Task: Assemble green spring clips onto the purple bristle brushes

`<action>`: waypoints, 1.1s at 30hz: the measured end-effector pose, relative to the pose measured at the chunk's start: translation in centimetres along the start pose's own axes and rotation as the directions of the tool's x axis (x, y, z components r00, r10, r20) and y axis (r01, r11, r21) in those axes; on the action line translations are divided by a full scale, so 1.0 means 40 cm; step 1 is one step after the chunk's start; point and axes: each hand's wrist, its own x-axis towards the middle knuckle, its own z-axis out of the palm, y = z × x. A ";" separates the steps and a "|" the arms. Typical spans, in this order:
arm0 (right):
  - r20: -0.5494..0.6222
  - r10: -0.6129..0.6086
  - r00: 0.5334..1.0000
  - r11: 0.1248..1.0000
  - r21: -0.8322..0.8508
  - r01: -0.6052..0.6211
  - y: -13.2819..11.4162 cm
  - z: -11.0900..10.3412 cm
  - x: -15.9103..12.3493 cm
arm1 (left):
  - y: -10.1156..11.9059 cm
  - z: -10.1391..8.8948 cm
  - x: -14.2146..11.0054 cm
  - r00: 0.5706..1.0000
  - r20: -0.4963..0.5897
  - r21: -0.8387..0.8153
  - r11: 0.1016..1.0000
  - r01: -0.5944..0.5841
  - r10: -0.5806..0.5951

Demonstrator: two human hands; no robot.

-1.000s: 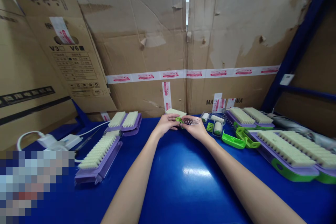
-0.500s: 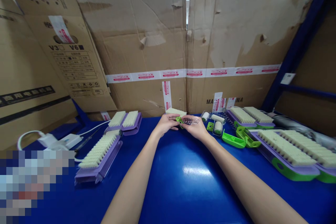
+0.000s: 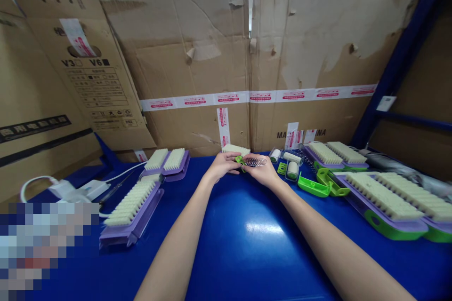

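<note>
My left hand [image 3: 221,167] is closed, its fingertips pinching a small green plastic part [image 3: 239,160] from the left. From the other side my right hand [image 3: 265,172] is closed too, with its fingertips at the same part. A metal coil spring [image 3: 256,162] lies across the back of the right fingers and seems to stick out from the green part; where its end sits is hidden. Just behind both hands is a cream-bristled brush [image 3: 236,149], bristles up, partly covered by them.
Purple brushes [image 3: 132,202] stand at the left beside a white power strip [image 3: 92,190]. To the right are small white rollers [image 3: 292,169] in clear holders, green plastic covers [image 3: 313,187] and purple-and-green brushes [image 3: 384,197]. Cardboard sheets [image 3: 197,70] wall the back of the blue table [image 3: 243,254].
The view has shifted very slightly. Both hands keep their place around the green part and the spring, with no clear movement.
</note>
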 end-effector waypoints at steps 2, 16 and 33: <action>0.003 -0.008 1.000 1.000 -0.005 0.008 0.003 0.000 0.000 | 0.002 0.001 -0.001 1.000 -0.005 -0.002 1.000 0.005 -0.005; 0.143 -0.161 0.977 0.875 -0.438 0.208 -0.040 -0.016 -0.011 | -0.008 0.013 0.010 0.998 -0.066 -0.004 1.000 0.016 -0.016; 0.090 -0.139 0.986 0.859 -0.485 0.166 -0.032 -0.017 -0.010 | -0.006 0.011 0.009 0.998 -0.055 -0.031 1.000 0.003 -0.004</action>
